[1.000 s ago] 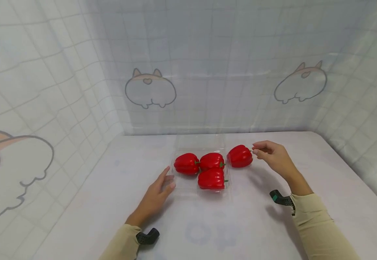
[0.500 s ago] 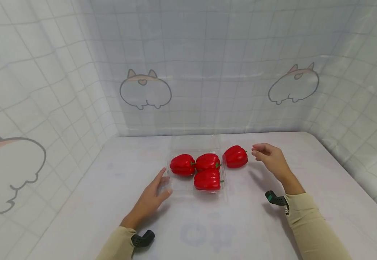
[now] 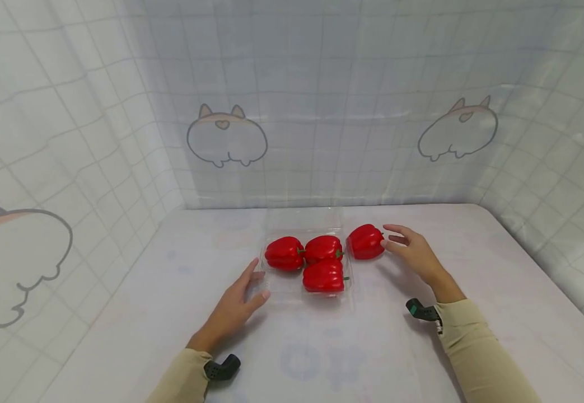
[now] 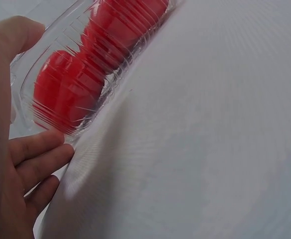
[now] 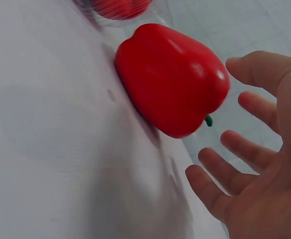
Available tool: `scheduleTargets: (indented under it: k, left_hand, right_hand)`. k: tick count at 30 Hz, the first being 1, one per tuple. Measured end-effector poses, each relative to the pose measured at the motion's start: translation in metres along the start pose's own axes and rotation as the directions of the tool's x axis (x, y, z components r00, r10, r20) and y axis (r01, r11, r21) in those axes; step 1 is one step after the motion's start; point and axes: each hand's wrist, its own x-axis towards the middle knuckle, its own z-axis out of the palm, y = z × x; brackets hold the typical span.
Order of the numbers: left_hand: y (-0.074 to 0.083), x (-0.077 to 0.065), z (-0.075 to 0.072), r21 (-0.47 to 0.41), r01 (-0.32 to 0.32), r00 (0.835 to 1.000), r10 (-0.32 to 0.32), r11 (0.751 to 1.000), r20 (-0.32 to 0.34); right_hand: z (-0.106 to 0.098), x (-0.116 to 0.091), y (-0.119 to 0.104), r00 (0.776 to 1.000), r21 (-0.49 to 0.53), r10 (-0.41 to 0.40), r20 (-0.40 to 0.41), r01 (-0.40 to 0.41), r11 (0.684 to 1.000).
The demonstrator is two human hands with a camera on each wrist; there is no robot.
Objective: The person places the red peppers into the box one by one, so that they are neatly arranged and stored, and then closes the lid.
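Three red bell peppers (image 3: 284, 253) lie in a clear plastic container (image 3: 283, 284), its lid (image 3: 302, 219) folded back. My left hand (image 3: 232, 309) is at the container's left side with fingers extended; in the left wrist view the fingertips (image 4: 60, 149) reach its near end, though contact is hard to tell. Outside the container, close to its right wall, a single red bell pepper (image 3: 365, 242) lies on its side, green stem pointing right. My right hand (image 3: 415, 254) is at that stem end, thumb and fingers spread. The right wrist view shows the hand (image 5: 264, 144) beside the pepper (image 5: 172, 82), not gripping it.
A white cloth covers the table (image 3: 302, 358). Tiled-pattern curtains (image 3: 342, 140) with animal drawings hang behind and at both sides. Each wrist carries a dark strapped device (image 3: 223, 368).
My right hand has moved left toward the lone bell pepper, and its fingers have spread wider. My left hand and the peppers stay put, apart from a slight shift of the head view.
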Motion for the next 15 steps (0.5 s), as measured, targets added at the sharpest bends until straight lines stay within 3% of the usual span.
scheduleTargets:
  k: [7,15]
  left_hand:
    - [-0.005,0.002,0.002,0.032,-0.015,1.000,0.015,0.999,0.006]
    - [-0.007,0.004,0.002,0.035,-0.027,1.000,0.027,0.999,0.007]
  right_hand:
    - [0.012,0.002,0.002,0.999,-0.004,0.012,0.045,-0.012,1.000]
    - [0.020,0.004,0.004,0.999,-0.044,0.027,0.042,-0.025,0.999]
